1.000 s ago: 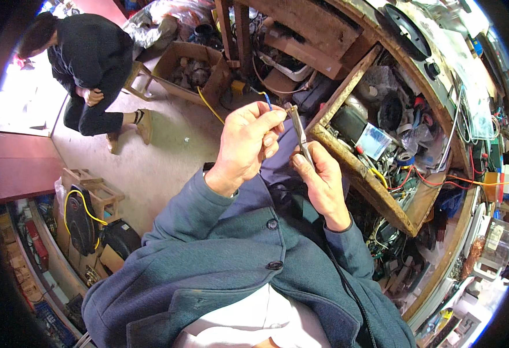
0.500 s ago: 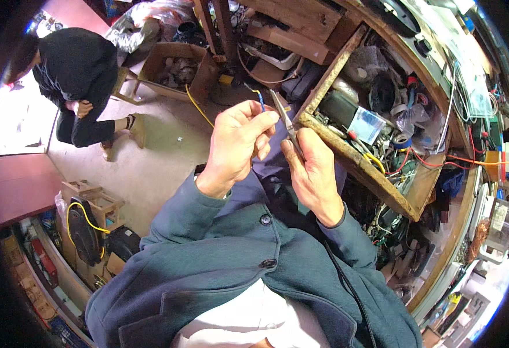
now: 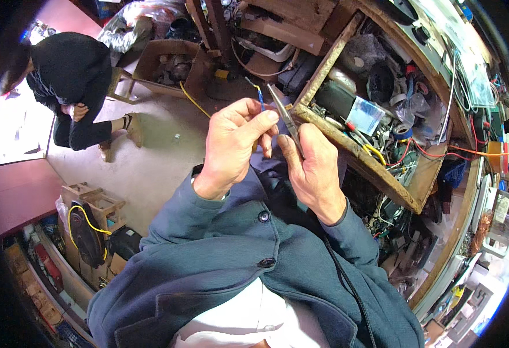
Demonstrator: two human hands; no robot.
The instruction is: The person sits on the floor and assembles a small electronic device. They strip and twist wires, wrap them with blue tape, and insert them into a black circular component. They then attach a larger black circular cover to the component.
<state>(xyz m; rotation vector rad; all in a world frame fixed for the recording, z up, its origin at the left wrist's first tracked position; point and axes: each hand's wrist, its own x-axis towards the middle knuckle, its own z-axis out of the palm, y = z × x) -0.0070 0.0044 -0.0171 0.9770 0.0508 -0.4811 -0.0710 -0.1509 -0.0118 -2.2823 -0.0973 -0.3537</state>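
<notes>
While raised just beside wooden drawer (image 3: 347, 153): left hand (image 3: 231, 145) pinching thin blue wire (image 3: 260, 98); right hand (image 3: 312, 171) closed around slim metal pliers (image 3: 283, 116), tips near wire.

Both forearms, in dark blue-grey jacket sleeves, rise from the lower edge and converge at chest height. The left hand (image 3: 234, 145) is raised, palm turned inward, thumb and forefinger pinched together at the fingertips. The right hand (image 3: 312, 171) is closed in a fist-like grip, thumb extended upward, its knuckles just beside the left hand.
</notes>
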